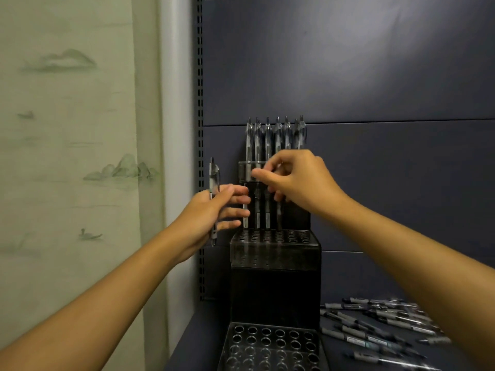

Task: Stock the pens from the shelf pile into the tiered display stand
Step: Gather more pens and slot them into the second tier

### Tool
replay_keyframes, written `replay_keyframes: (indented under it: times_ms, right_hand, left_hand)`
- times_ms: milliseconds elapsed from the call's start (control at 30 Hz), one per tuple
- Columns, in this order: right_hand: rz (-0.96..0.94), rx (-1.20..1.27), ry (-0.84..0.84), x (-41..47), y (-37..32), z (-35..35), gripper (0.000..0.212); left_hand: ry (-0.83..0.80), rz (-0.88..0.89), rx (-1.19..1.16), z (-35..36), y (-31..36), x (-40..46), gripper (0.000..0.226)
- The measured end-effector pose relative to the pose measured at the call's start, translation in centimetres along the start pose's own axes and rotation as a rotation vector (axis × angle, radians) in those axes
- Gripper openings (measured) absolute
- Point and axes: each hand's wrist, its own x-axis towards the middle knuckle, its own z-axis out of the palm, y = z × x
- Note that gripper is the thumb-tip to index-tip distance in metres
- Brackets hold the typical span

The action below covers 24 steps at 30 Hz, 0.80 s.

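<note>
While the right hand is held at the middle tier of the display stand, its fingers are curled and pinched round the upper part of a pen whose tip points down at the holes along that tier's back edge. Three more pens are already stood in the same back row, toward the tier's left edge, and a full row is seated in the top tier against the shelf's back panel. A spare pen is gripped upright in the left hand, thumb curled over it and the other fingers spread toward the stand.

The step in hand is judged to be the seating of the pinched pen. It would be done best if the barrel were kept vertical and the tip lined up over the next free hole before any downward push is given; a tilted entry could nudge the neighbouring pens. The pinch should be eased only once the pen is felt to bottom out.

The unstocked pile is lying loose on the shelf, toward its right edge beside the stand's base, and the lowest tier, at the shelf's front edge, is seen with its holes unfilled.
</note>
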Motion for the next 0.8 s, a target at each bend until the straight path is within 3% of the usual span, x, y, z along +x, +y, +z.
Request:
replay_keyframes:
  times_ms: [167, 400, 500, 633, 800]
  right_hand:
    - [-0.105, -0.048, -0.077, 0.1, -2.7, 2.8, 0.027]
    - [-0.004, 0.064, -0.140, 0.2, -2.1, 3.7, 0.023]
    - [0.029, 0.165, -0.088, 0.5, -2.3, 3.6, 0.015]
    - [0.107, 0.325, 0.038, 1.5, -2.2, 1.7, 0.014]
    - [0.133, 0.206, 0.103, 1.6, 0.0, -1.5, 0.018]
  left_hand:
    - [-0.012, 0.007, 0.068, 0.8, 0.6, -0.2, 0.028]
    - [-0.063, 0.006, 0.116, 1.1, 0.5, -0.4, 0.021]
    - [-0.101, 0.002, 0.160, 0.7, 0.2, -0.4, 0.019]
    - [-0.092, -0.002, 0.137, -0.9, -0.7, -0.5, 0.037]
    - [-0.042, -0.043, 0.071, -3.4, -1.9, -0.4, 0.035]
